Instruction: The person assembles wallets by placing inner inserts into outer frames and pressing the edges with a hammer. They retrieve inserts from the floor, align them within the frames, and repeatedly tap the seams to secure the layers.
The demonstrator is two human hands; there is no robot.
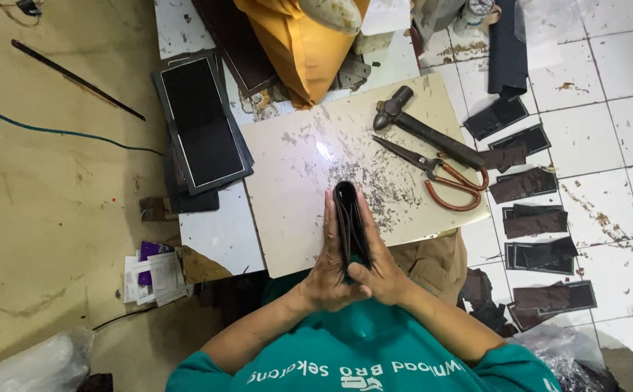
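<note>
A folded black leather wallet (348, 218) stands on edge between my two palms, over the near part of a scuffed cream work tile (309, 152). My left hand (327, 268) presses flat against its left side, fingers pointing away from me. On its right side lies my right hand (382, 265), with the thumb crossing under the wallet. The wallet's lower end is hidden between my hands.
A hammer (425, 129) and orange-handled scissors (440, 178) lie at the tile's right. A stack of black leather panels (200, 127) sits to the left, several cut black pieces (531, 218) on the white floor tiles at right, and an orange cloth (295, 43) at the top.
</note>
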